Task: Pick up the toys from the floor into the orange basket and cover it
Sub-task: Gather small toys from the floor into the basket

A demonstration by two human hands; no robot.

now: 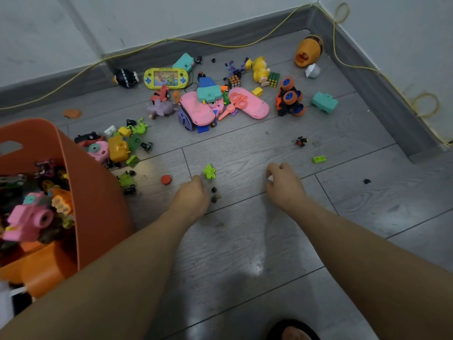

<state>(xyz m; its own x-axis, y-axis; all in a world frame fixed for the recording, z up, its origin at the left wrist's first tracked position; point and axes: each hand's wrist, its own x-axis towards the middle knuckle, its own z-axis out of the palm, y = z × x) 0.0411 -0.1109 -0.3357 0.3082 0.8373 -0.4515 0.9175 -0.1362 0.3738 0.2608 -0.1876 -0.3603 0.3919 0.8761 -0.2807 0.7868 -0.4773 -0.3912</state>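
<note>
The orange basket [81, 182] stands at the left, holding several toys, among them a pink toy car [29, 218]. My left hand [192, 195] is down at the floor with its fingers curled under, right beside a green flower piece [209, 171] and two small black bits [214, 194]; what its fingers hold is hidden. My right hand [284, 184] hovers low over the floor, fingers curled, pinching a small white piece [270, 178]. A red disc [166, 179] lies left of my left hand.
Several toys are piled toward the far wall: pink consoles [247, 104], a yellow handheld game [166, 78], an orange-wheeled truck [290, 98] and an orange barrel [308, 50]. A green brick [319, 159] lies at the right. A yellow cable [196, 42] follows the skirting. My slippered foot [293, 332] is at the bottom.
</note>
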